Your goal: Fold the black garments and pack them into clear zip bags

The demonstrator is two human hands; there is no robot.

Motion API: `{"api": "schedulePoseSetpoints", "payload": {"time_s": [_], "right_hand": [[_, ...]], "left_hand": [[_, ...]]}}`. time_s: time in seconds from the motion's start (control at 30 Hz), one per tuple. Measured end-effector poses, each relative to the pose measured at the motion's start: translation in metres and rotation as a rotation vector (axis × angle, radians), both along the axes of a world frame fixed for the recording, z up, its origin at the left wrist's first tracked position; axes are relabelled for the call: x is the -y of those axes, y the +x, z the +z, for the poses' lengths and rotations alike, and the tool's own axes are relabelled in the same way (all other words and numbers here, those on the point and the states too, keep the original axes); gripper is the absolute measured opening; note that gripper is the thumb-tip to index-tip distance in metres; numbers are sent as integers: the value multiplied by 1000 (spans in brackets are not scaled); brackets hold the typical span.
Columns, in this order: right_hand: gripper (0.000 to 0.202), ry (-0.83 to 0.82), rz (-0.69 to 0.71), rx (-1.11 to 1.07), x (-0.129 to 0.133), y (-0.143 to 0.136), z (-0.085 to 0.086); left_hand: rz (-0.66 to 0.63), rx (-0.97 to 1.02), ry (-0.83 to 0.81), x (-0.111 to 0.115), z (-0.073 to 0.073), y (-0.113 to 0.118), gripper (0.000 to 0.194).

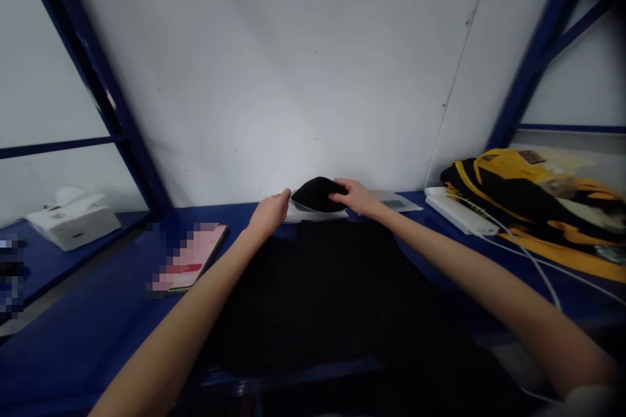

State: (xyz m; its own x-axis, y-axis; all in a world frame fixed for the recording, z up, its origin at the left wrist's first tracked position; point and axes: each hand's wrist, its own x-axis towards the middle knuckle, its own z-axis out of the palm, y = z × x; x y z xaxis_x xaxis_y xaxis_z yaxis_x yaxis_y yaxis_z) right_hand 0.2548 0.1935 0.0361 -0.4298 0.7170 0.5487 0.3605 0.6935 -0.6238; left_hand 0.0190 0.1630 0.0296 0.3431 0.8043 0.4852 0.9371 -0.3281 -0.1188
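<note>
A small flat black piece, perhaps cloth or a pouch (pixel 315 195), is held up over the far part of the blue table. It bulges into a leaf shape with a thin pale lower edge. My left hand (pixel 270 213) pinches its left tip between thumb and finger. On the right end, my right hand (pixel 356 196) grips it with thumb and fingers. A large black cloth, like a garment (pixel 332 287), lies spread below and between my forearms. Behind the hands, pale flat sheets or plastic bags (pixel 391 202) lie on the table, partly covered.
A pink booklet (pixel 195 254) lies left on the blue table (pixel 112 300). Further left stands a white tissue box (pixel 75 221). At right are a white power strip or adapter (pixel 460 212) with cables and a yellow-and-black bag (pixel 533 202). A white wall (pixel 303 78) rises behind.
</note>
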Motion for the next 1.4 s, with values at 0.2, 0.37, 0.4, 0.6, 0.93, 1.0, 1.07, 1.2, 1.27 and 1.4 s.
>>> {"api": "schedulePoseSetpoints", "payload": {"time_s": [0.2,0.37,0.4,0.6,0.93,1.0,1.07,1.2,1.27,1.4], "right_hand": [[31,-166,136,-197,2,8,4],[32,-252,147,-485,3,13,4],[31,-252,140,-568,3,15,6],[20,25,-5,-633,14,45,36],[24,768,-452,361,127,85,37],[29,860,-497,502,144,87,27],[32,916,-531,590,157,87,14],[31,914,-454,734,173,74,-16],[31,797,-353,800,179,68,-25],[38,467,-241,779,187,80,-18]], "left_hand": [[-3,-6,44,0,1,0,20],[27,-36,27,-2,-1,-6,20],[36,-39,23,-2,-1,-7,19],[37,-77,-11,-5,-7,-11,23],[-6,-134,-191,-7,-12,-13,29],[9,-129,-206,-4,-10,-12,34],[24,-126,-216,-1,-8,-9,40],[34,-138,-246,4,-4,-2,46],[32,-149,-267,8,-2,1,47],[-7,-167,-313,16,3,4,48]]}}
